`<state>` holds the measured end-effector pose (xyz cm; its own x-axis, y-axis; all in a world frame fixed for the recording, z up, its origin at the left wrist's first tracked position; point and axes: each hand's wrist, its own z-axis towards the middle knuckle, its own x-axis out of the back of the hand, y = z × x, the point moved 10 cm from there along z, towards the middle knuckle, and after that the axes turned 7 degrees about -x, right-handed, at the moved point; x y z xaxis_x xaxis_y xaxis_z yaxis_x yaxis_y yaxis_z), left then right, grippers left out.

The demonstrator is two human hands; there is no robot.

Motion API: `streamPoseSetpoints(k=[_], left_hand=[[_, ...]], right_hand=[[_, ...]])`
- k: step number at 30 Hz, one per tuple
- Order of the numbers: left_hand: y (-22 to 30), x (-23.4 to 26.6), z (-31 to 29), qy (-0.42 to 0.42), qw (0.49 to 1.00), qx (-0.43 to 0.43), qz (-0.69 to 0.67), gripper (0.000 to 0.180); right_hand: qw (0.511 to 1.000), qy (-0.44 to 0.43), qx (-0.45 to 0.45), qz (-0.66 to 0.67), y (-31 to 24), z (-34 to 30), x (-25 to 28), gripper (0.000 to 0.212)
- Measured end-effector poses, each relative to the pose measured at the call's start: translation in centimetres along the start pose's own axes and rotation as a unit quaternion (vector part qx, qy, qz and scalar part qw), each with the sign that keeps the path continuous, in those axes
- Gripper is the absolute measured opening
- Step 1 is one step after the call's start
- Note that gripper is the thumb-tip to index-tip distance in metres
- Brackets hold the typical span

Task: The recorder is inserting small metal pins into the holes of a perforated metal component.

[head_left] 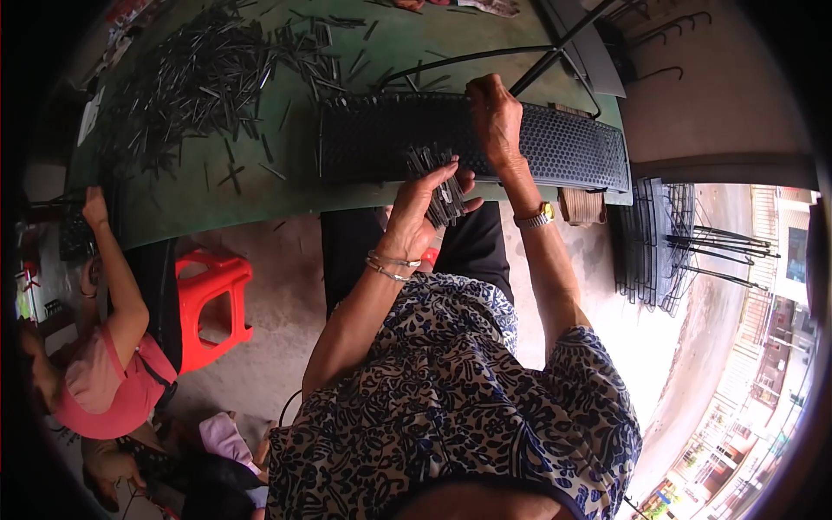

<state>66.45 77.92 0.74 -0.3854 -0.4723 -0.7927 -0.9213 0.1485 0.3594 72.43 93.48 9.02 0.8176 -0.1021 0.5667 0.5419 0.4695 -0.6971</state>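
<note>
Left hand: we saw the left hand (422,198) palm up by the panel's near edge, two bangles (390,265) round its wrist.
Left grip: half curled round a bundle of thin black strips (446,206), the thumb laid across them and the other fingers loosely spread.
Strips: those in the bundle pointed several ways, some ends standing out past the thumb.
Right hand: we found the right hand (497,123) above the panel's far edge, well apart from the left, a watch (532,218) on its wrist.
Right grip: the fingers were curled in tightly; we could not tell whether they had hold of anything.
Panel: the long black mesh panel (563,146) lay along the near edge of the worktop (173,205), which was green.
Pile: to the left and farther back we saw a large heap of black strips (204,78), with loose ones scattered round it.
Rods: black rods (472,59) met just beyond the panel.
Right side: we saw wire racks (652,247) stacked beside the worktop.
Left side: a red stool (192,299) stood on the floor (277,269), and near it we saw a co-worker (128,299) in a pink cap (108,414), one arm raised to the worktop's edge.
</note>
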Motion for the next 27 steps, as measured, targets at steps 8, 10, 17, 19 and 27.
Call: streamPoseSetpoints(k=[8, 10, 17, 19, 27], left_hand=[[1.4, 0.0, 0.5, -0.014, 0.992, -0.065, 0.103, 0.016], [1.6, 0.0, 0.3, -0.011, 0.99, -0.078, 0.115, 0.015], [1.8, 0.2, 0.2, -0.013, 0.982, -0.104, 0.16, 0.013], [1.6, -0.3, 0.3, -0.023, 0.978, -0.11, 0.174, 0.013], [2.0, -0.3, 0.5, -0.001, 0.976, -0.132, 0.174, 0.015]], right_hand=[[0.989, -0.041, 0.037, -0.138, -0.6, -0.5, -1.0, 0.015], [0.987, -0.035, 0.029, -0.154, -0.6, -1.0, 0.1, 0.016], [0.845, -0.396, -0.224, 0.282, -2.9, -6.5, -0.8, 0.021], [0.844, -0.401, -0.24, 0.264, -2.6, -7.0, -0.9, 0.015], [0.839, -0.377, -0.262, 0.292, -2.0, -7.0, -0.8, 0.014]])
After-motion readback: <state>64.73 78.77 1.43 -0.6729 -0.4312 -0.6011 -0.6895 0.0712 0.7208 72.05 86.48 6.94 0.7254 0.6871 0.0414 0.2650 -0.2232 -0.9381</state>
